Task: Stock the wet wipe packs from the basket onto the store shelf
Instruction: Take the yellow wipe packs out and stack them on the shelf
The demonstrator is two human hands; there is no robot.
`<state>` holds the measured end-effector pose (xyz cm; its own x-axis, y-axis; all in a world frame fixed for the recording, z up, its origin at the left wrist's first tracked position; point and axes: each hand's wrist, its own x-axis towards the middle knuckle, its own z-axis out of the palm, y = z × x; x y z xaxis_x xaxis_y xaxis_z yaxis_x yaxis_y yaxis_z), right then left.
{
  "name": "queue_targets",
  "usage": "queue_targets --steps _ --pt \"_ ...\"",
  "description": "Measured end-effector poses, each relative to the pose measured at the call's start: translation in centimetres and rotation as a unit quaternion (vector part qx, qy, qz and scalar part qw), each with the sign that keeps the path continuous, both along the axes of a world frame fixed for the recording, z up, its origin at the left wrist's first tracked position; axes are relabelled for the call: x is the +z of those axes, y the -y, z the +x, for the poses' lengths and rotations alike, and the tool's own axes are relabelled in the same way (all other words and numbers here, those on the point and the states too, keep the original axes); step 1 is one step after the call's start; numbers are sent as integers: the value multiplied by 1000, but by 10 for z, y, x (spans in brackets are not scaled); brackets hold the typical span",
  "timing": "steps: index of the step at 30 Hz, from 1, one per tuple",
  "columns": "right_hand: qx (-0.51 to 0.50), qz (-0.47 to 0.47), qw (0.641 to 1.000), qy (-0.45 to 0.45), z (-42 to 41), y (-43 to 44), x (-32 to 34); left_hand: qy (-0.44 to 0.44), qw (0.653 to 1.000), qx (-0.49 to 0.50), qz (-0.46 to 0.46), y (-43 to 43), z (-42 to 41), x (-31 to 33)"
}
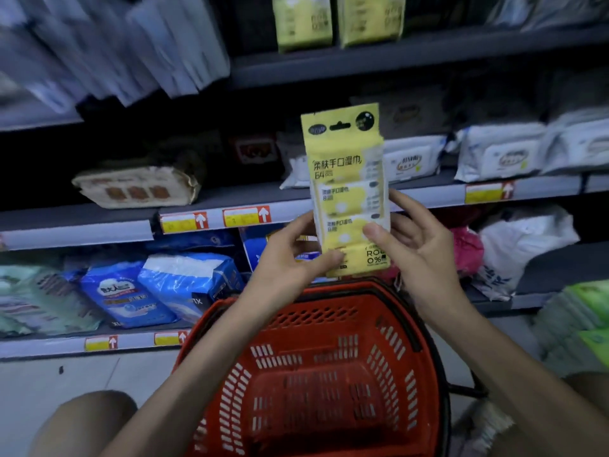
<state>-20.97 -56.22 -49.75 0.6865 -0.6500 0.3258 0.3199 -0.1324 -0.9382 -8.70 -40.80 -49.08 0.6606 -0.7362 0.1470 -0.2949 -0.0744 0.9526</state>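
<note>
A tall yellow wet wipe pack [346, 179] stands upright in front of the middle shelf [329, 201], held above the red basket [329, 374]. My left hand [290, 255] pinches its lower left corner with thumb and fingers. My right hand [412, 239] grips its lower right side, thumb across the front. The basket sits between my knees and no packs show inside it. Two more yellow packs [336, 21] stand on the top shelf.
White wipe packs [494, 153] line the middle shelf on the right, and a beige pack [138, 183] lies on the left. Blue packs [155, 288] fill the lower shelf. Green packs [586, 311] sit at the right edge. Hanging packets [115, 51] are blurred at top left.
</note>
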Motion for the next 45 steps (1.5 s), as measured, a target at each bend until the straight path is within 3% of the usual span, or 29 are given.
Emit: queue_targets --steps 8,13,17,22,25,31,35,41,45 --pt "-45 -91 992 74 5 -1 94 37 990 44 -125 13 -1 85" --pt "-24 -134 989 58 18 1 112 73 986 45 -142 17 4 109" --pt "-62 -192 978 58 53 14 163 126 976 46 -171 27 30 161" --pt "-154 -255 954 41 106 24 218 193 964 100 -154 54 83 210" --pt "-212 -339 917 14 140 34 244 179 962 148 -142 76 114 234" --pt "-288 -437 832 -186 181 50 238 212 953 211 -40 111 152 225" --pt "-321 -460 792 -242 185 52 234 238 941 240 26 120 147 214" --pt "-355 -481 754 -271 180 45 239 249 939 217 98 116 143 213" --pt "-347 -483 756 -274 174 43 241 224 955 157 113 100 140 220"
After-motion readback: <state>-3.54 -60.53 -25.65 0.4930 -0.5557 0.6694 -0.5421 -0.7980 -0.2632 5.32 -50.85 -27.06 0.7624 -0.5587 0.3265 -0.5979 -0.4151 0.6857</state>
